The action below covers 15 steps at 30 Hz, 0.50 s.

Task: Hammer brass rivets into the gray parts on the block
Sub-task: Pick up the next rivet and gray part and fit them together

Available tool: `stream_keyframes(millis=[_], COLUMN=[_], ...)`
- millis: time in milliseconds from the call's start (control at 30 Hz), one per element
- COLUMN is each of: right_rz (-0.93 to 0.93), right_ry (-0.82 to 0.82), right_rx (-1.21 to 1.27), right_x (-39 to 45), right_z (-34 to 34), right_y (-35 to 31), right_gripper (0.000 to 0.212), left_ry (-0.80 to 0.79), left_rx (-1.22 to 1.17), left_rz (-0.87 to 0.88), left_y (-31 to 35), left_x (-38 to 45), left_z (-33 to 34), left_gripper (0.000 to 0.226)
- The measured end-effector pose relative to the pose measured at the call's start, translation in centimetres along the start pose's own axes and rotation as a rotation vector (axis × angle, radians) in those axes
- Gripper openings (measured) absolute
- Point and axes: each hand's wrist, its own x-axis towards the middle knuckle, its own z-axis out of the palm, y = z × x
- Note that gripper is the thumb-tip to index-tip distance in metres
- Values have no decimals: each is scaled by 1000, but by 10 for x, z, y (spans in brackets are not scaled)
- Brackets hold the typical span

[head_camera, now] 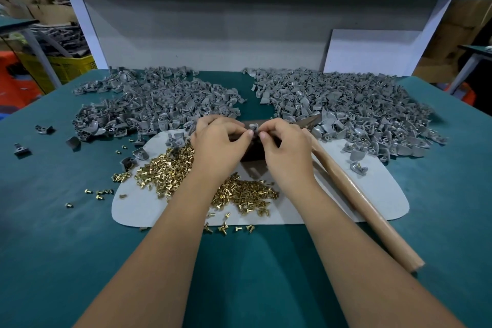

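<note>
While both hands are busy at the block: I read this as the seating step, with no striking under way.
Left hand [218, 138]: fingers curled, pinching the small gray part [254, 130] from its side.
Right hand [286, 141]: fingertips pinching the same part from the other side; whether a rivet is already in it, I cannot tell.
Block [253, 153]: dark, mostly hidden under my hands, sitting on the pale mat [133, 208]; the part is held at its top.
Hammer [356, 194]: lying untouched just right of my right hand, handle toward me.
Brass rivets [165, 170]: loose heap on the mat, some strays on the green table [80, 247].
Gray heaps: left pile [149, 104] and right pile [346, 106] behind the block; I cannot tell from here which one is finished.
Progress: I judge plenty left, given the rivet heap.
Containers: a yellow crate [72, 66] beyond the bench, contents unclear.
</note>
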Motion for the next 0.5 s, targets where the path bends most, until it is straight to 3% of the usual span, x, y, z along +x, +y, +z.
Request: stream_keyframes(millis=[100,267,500], right_rz=[-31,-166,-126], right_ry=[-11,117,-48], right_rx=[-81,-230,-81], right_x=[0,-2,-2], right_z=[1,0,4], right_y=[1,-2,-5], right_gripper=[11,7,10], left_ry=[-5,-4,-17], left_rx=[4,26,-15], left_rz=[31,28,21], left_y=[3,1,2], left_x=[-1,-1,-1], left_z=[1,0,-1], left_gripper=[14,12,15])
